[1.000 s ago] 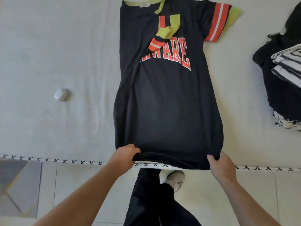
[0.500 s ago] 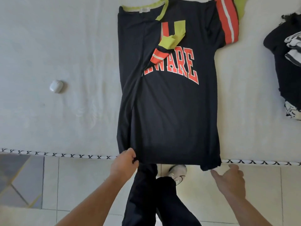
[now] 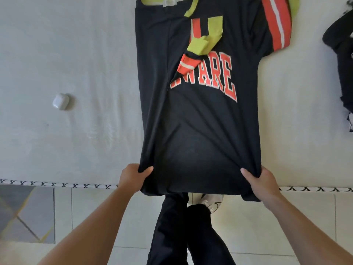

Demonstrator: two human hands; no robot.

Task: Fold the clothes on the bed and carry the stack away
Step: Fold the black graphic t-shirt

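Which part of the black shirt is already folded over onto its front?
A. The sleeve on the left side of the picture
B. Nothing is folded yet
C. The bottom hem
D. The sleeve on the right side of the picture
A: the left sleeve lies across the lettering on the shirt, while the right sleeve lies flat on the bed.

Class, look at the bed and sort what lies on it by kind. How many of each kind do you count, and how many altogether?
Black T-shirt spread out, hem gripped by the left hand and right hand: 1
Pile of dark clothes at the right edge, pieces cannot be counted apart: 1
Small white case: 1
Total: 3
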